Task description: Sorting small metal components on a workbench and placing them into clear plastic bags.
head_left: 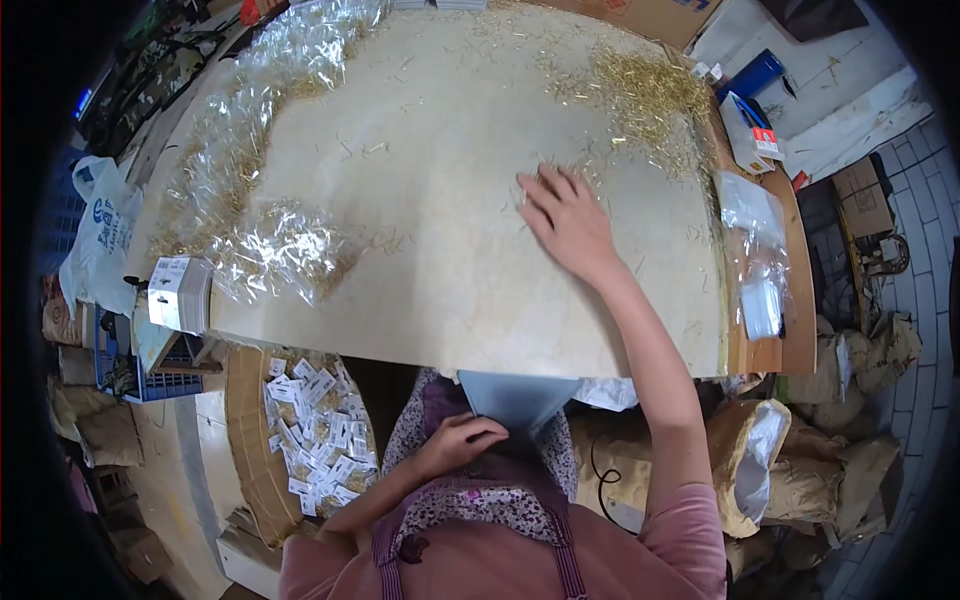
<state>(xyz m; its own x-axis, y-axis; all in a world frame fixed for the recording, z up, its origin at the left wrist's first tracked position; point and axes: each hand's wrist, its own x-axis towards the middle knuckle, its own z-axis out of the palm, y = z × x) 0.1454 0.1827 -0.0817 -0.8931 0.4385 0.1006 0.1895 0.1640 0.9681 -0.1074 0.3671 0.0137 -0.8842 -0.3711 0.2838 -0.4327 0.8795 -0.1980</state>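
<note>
My right hand [570, 222] lies over the pale tabletop [470, 230], palm down with its fingers spread. A few small thin gold-coloured metal pieces lie around its fingertips. Beyond it, toward the far right, is a heap of the same gold pieces [650, 95]. At the table's front edge, a grey-blue chute [515, 395] slopes down toward my lap and narrows. Beside its lower end is my left hand [460, 443], fingers curled and thumb pointing right against the chute's side. Whatever the left fingers may hold is hidden.
Clear plastic bags of gold pieces [225, 150] line the table's left side. A stack of white cards [180, 293] stands at the near left corner. Below, a cardboard box [250, 440] holds many carded packets. Clear bags [755, 230] lie on the right ledge; brown sacks [735, 465] stand lower right.
</note>
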